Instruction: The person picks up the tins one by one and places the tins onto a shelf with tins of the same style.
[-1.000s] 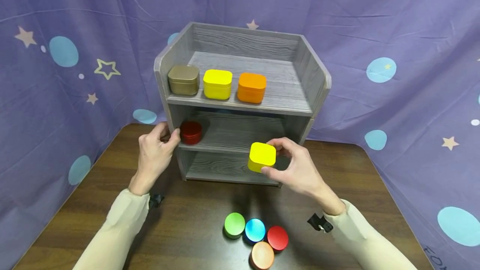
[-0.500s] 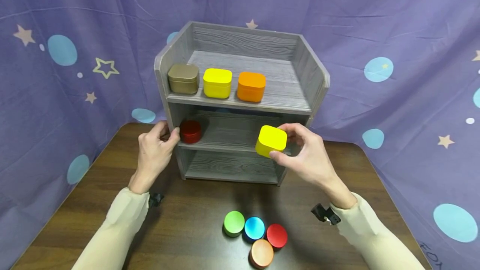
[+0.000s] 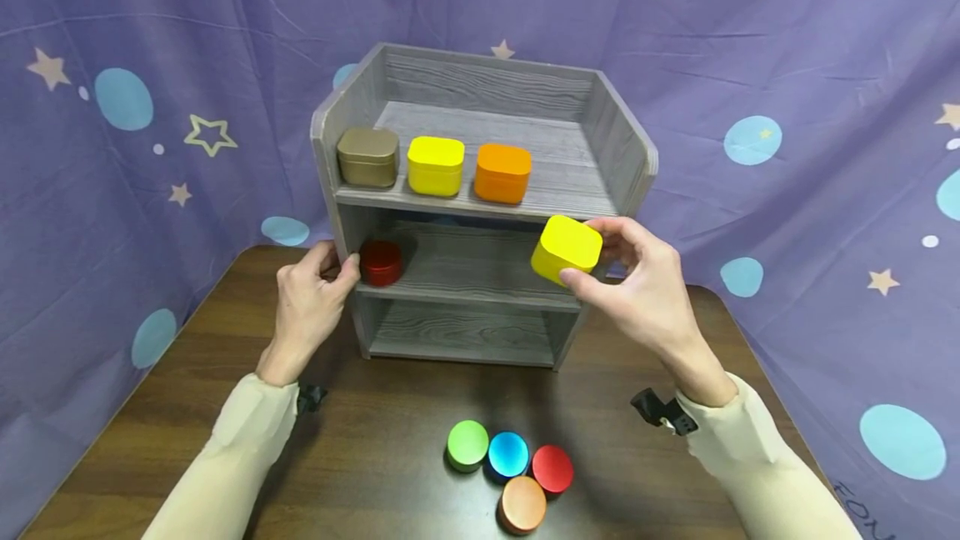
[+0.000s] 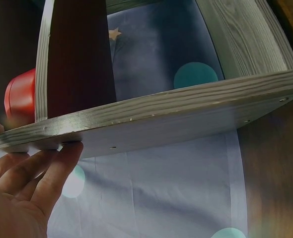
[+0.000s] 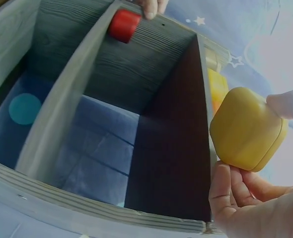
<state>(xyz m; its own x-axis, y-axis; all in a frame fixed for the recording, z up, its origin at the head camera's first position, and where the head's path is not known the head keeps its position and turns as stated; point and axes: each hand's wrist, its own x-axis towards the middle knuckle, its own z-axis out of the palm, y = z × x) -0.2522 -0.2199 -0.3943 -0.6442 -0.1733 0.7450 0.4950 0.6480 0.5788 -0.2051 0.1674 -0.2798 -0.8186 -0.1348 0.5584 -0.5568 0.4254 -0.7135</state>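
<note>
Yellow square tin [image 3: 566, 250], pinched between thumb and fingers [image 3: 592, 281] of the right hand [image 3: 637, 290], held clear of any surface just in front of the right end of the grey wooden shelf unit [image 3: 480, 198], level with the front edge of its top shelf. The grip falls on the tin's sides, leaving lid and base free; the tin is slightly tilted.

Left hand [image 3: 307, 307] rests against the unit's left upright at the middle shelf, fingers [image 4: 52, 171] lightly bent along the board's edge, holding nothing; the contact looks suited to bracing the unit. Just right of this hand, a red round tin [image 3: 381, 262] sits at the left end of the middle shelf.

Top shelf, left to right: brown tin [image 3: 367, 156], second yellow tin [image 3: 435, 165], orange tin [image 3: 502, 172], in a near row with bare board to their right.

On the near worktop [image 3: 375, 457], four round tins cluster together: green [image 3: 467, 445], blue [image 3: 508, 454], red [image 3: 552, 468], orange [image 3: 523, 504].
</note>
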